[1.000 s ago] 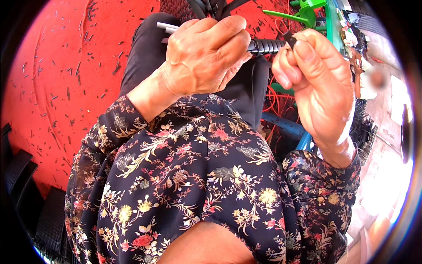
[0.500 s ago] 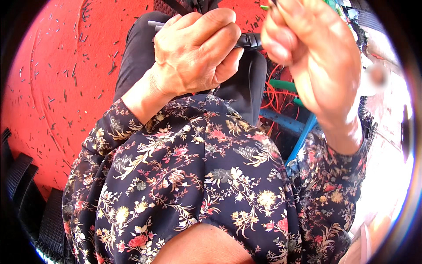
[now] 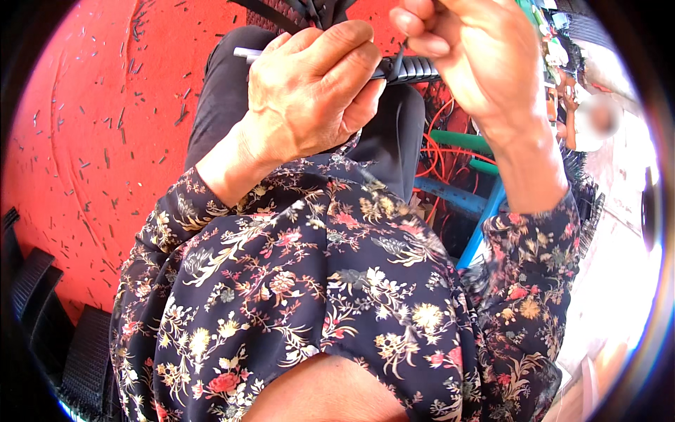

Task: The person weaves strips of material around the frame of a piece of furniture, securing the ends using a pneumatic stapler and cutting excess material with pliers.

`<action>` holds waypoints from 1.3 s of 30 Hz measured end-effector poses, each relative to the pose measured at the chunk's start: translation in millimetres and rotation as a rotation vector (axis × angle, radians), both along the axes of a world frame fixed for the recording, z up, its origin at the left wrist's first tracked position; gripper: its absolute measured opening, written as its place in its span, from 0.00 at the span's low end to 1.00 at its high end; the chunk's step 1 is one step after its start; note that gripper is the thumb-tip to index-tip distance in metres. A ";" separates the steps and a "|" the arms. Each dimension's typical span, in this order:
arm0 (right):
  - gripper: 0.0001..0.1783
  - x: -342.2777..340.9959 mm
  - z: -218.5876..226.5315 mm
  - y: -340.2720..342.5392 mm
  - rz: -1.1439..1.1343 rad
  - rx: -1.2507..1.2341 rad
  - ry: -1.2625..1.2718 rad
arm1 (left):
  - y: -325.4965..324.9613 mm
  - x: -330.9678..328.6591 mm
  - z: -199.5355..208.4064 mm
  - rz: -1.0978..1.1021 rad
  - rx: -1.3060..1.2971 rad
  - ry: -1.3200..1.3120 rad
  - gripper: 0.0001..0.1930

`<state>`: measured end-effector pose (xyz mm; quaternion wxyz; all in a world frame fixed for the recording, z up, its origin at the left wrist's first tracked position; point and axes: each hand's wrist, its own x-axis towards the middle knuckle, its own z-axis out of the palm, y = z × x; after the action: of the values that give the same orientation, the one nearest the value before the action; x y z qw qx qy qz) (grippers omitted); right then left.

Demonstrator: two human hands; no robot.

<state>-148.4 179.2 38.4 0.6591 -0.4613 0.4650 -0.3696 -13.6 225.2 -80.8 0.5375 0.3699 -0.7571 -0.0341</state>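
Note:
My left hand (image 3: 309, 91) is closed round a bar that lies across my lap. A light grey rod end (image 3: 246, 53) sticks out on its left side. On its right shows a length of bar wrapped in black strip (image 3: 420, 69). Whether rod and wrapped bar are one piece is hidden by the hand. A thin black strip (image 3: 397, 62) crosses the bar and runs up to my right hand (image 3: 478, 56), whose fingers are closed on it near the upper edge. The fingertips are partly cut off by the picture's edge.
Black woven material (image 3: 264, 15) lies beyond my knees. Short black scraps litter the red floor covering (image 3: 77, 141). Black woven panels (image 3: 88, 352) stand at lower left. Green bars (image 3: 460, 141), a blue bar (image 3: 485, 225) and an orange cord (image 3: 439, 151) are at right. Farther right is a person (image 3: 594, 130).
My right hand has moved up and to the left, closer to the bar. More of the wrapped bar shows between my hands. My left hand has hardly moved.

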 end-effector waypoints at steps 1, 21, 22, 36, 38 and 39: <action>0.12 -3.2 -6.6 -4.1 0.006 0.012 -0.010 | 0.4 0.0 0.1 -0.009 0.002 0.001 0.12; 0.13 -7.6 -52.4 -39.9 0.018 0.277 0.228 | -3.5 -1.9 10.9 -0.118 0.065 -0.145 0.18; 0.13 -13.7 -56.7 -39.7 0.010 0.301 0.253 | -3.2 -8.0 8.2 -0.139 0.088 -0.154 0.17; 0.13 -0.7 -31.4 -23.8 -0.095 0.073 0.039 | -10.1 22.7 14.6 -0.139 0.063 -0.220 0.19; 0.13 7.9 -34.4 -31.4 -0.043 0.094 0.101 | -10.7 24.8 17.7 -0.148 0.095 -0.217 0.19; 0.14 12.5 -32.3 -34.5 -0.010 0.123 0.138 | -10.5 26.2 19.5 -0.156 0.110 -0.212 0.18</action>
<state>-136.0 144.7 6.1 0.6507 -0.4418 0.5336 -0.3110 12.6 214.7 -61.3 0.4289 0.3405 -0.8331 -0.0781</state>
